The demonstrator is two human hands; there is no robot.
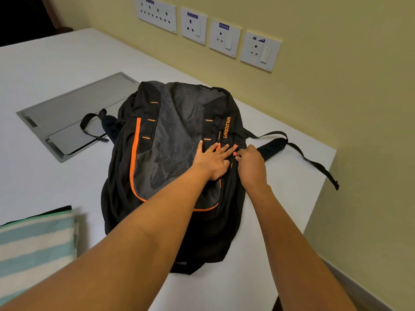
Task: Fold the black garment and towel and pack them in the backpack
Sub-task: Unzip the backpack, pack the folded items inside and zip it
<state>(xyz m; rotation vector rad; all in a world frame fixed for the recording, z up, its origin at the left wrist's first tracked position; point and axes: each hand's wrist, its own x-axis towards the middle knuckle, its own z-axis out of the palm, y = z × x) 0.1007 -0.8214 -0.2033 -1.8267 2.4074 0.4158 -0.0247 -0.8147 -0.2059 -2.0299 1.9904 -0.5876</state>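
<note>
Nearest you, at your left, the folded teal-and-white striped towel [33, 243] is lying on the white bench [56, 75], with a black cloth edge [48, 211] showing behind it, probably the garment. Ahead, your left hand [212, 162] is pressing flat with fingers spread on the black-and-grey backpack with orange zips [166, 135], and your right hand [251, 167] is pinching an orange zipper pull [234, 153] just beside it. The backpack's long axis is running away from you, so the zip is likely travelling that way. The bench edge is lying close on your right, where a black strap [314, 161] is trailing; open room is lying left.
</note>
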